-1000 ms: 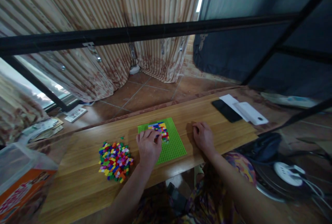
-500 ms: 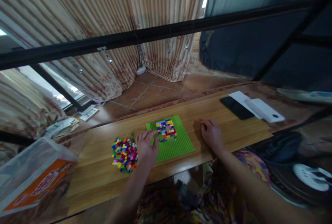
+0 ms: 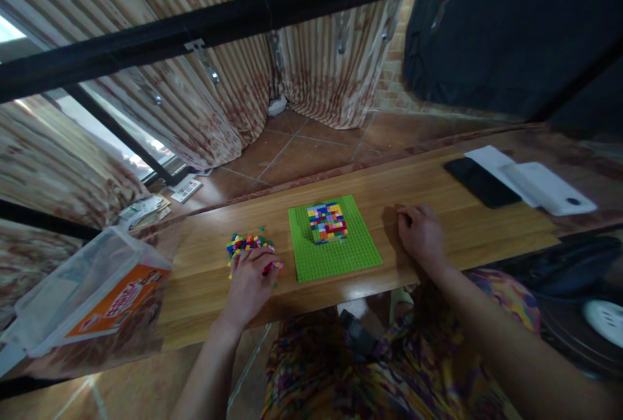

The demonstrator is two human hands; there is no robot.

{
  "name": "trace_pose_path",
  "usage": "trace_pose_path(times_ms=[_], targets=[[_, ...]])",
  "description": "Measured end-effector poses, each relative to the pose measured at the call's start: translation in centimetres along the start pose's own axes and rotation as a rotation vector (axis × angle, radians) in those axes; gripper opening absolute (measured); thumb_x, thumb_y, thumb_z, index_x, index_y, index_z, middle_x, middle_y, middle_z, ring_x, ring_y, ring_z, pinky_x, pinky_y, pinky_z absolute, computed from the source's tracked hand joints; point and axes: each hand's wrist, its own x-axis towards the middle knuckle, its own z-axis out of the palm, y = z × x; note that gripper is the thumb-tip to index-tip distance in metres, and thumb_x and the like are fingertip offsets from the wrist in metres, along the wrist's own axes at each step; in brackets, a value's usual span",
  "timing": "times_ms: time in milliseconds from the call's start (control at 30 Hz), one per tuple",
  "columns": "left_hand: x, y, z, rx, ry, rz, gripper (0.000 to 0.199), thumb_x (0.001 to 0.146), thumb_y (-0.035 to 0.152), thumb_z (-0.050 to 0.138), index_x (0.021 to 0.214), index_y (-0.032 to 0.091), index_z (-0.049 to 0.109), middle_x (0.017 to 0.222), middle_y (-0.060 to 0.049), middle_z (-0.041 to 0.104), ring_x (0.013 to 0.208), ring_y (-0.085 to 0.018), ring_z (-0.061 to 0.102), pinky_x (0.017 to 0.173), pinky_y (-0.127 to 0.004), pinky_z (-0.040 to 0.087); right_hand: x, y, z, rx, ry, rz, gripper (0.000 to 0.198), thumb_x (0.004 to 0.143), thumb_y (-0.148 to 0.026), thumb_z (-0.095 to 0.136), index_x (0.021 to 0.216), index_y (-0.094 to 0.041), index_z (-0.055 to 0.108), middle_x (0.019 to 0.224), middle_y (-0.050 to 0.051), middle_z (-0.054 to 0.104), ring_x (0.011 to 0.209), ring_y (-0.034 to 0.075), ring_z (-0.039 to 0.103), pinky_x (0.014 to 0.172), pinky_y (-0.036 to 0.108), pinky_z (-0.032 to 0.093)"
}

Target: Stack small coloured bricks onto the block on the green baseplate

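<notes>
My left hand (image 3: 252,282) rests over the pile of small coloured toy bricks (image 3: 242,243), its fingers bent and the thumb apart from them. Red and pink bricks show in the gap between thumb and fingers; no brick is plainly gripped. To the right of this hand lies a green baseplate (image 3: 335,261). On its upper part sits a block of multicoloured bricks (image 3: 328,222), packed tightly together. My right hand (image 3: 422,235) lies on the table beyond the baseplate's right side, its fingers curled in a loose fist with nothing visible in them.
The wooden table (image 3: 209,313) carries a black phone-like slab (image 3: 481,183) and white flat items (image 3: 555,187) at the right end. A clear plastic bin with an orange label (image 3: 114,303) stands at the left. A dark metal bar (image 3: 292,8) crosses beyond the table.
My left hand has moved left from the baseplate's edge onto the brick pile. My right hand still rests curled on the table. The view has shifted, tilting downward.
</notes>
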Motion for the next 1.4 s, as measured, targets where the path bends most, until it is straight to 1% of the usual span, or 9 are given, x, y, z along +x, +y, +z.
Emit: trace_pose_path(times_ms=[167, 367, 533, 700, 900, 1033, 1167, 1267, 1400], targets=[[0.3, 0.8, 0.5, 0.076, -0.025, 0.012, 0.016, 0.084, 0.02, 0.062, 0.085, 0.029, 0.075, 0.112, -0.002, 0.073, 0.108, -0.027, 0.061, 0.097, -0.047, 0.037, 0.0, -0.1, -0.2, -0.008, -0.007, -0.017, 0.023, 0.087, -0.022, 0.049, 0.087, -0.016, 0.071, 0.085, 0.011, 0.065, 0.083, 0.024, 0.057, 0.076, 0.036, 0.045], [0.9, 0.8, 1.0, 0.111, -0.032, -0.013, 0.017, 0.088, 0.023, 0.058, 0.083, 0.027, 0.073, 0.106, -0.002, 0.074, 0.105, -0.027, 0.061, 0.093, -0.046, 0.036, 0.0, -0.1, -0.2, 0.013, -0.009, -0.008, 0.022, 0.087, -0.022, 0.049, 0.088, -0.016, 0.07, 0.085, 0.011, 0.064, 0.084, 0.024, 0.057, 0.079, 0.037, 0.045], [1.4, 0.9, 1.7, 0.17, 0.029, -0.046, 0.02, 0.092, 0.025, 0.054, 0.084, 0.024, 0.072, 0.104, -0.004, 0.075, 0.101, -0.028, 0.062, 0.091, -0.047, 0.035, 0.1, -0.3, -0.2, 0.004, -0.009, 0.006, 0.023, 0.087, -0.022, 0.049, 0.088, -0.016, 0.071, 0.086, 0.012, 0.065, 0.083, 0.025, 0.056, 0.077, 0.037, 0.045], [1.2, 1.0, 2.0, 0.167, 0.09, -0.029, 0.017, 0.092, 0.026, 0.054, 0.09, 0.025, 0.071, 0.103, -0.005, 0.075, 0.099, -0.027, 0.062, 0.089, -0.046, 0.036, 0.1, -0.2, -0.2, -0.005, -0.021, 0.016, 0.023, 0.088, -0.023, 0.049, 0.088, -0.016, 0.071, 0.086, 0.012, 0.065, 0.085, 0.025, 0.057, 0.078, 0.037, 0.045], [1.3, 1.0, 2.2, 0.163, 0.107, -0.044, 0.012, 0.088, 0.023, 0.058, 0.082, 0.024, 0.069, 0.102, -0.005, 0.075, 0.1, -0.028, 0.062, 0.089, -0.045, 0.036, 0.0, 0.0, -0.1, -0.003, -0.011, -0.002, 0.024, 0.088, -0.023, 0.048, 0.089, -0.016, 0.071, 0.086, 0.012, 0.066, 0.086, 0.025, 0.058, 0.079, 0.038, 0.046], [1.7, 1.3, 2.4, 0.14, 0.097, -0.057, 0.012, 0.088, 0.021, 0.056, 0.081, 0.023, 0.066, 0.097, -0.005, 0.074, 0.099, -0.028, 0.062, 0.089, -0.045, 0.038, 0.0, -0.1, -0.1, -0.007, -0.026, 0.009, 0.024, 0.088, -0.023, 0.047, 0.089, -0.016, 0.071, 0.087, 0.012, 0.066, 0.087, 0.025, 0.058, 0.08, 0.038, 0.046], [2.4, 1.8, 2.5, 0.036, 0.114, -0.02, 0.013, 0.091, 0.022, 0.053, 0.085, 0.021, 0.065, 0.095, -0.006, 0.073, 0.097, -0.027, 0.063, 0.089, -0.043, 0.041, 0.0, -0.1, -0.1, -0.002, -0.027, 0.02, 0.023, 0.088, -0.023, 0.048, 0.089, -0.016, 0.071, 0.088, 0.012, 0.065, 0.087, 0.025, 0.058, 0.08, 0.038, 0.046], [3.3, 2.7, 2.6, -0.05, 0.116, 0.028, 0.013, 0.092, 0.022, 0.052, 0.088, 0.021, 0.064, 0.095, -0.006, 0.072, 0.095, -0.025, 0.063, 0.09, -0.041, 0.043, 0.0, 0.0, -0.1, 0.008, -0.023, 0.01, 0.024, 0.088, -0.023, 0.048, 0.089, -0.017, 0.071, 0.087, 0.012, 0.065, 0.086, 0.025, 0.058, 0.079, 0.038, 0.046], [4.8, 4.4, 2.8, -0.082, 0.133, 0.057, 0.016, 0.094, 0.024, 0.049, 0.091, 0.021, 0.065, 0.096, -0.007, 0.071, 0.095, -0.025, 0.063, 0.089, -0.04, 0.045, 0.1, 0.0, -0.1, 0.011, -0.013, 0.005, 0.024, 0.088, -0.024, 0.048, 0.09, -0.017, 0.071, 0.088, 0.012, 0.066, 0.085, 0.025, 0.058, 0.079, 0.038, 0.047]])
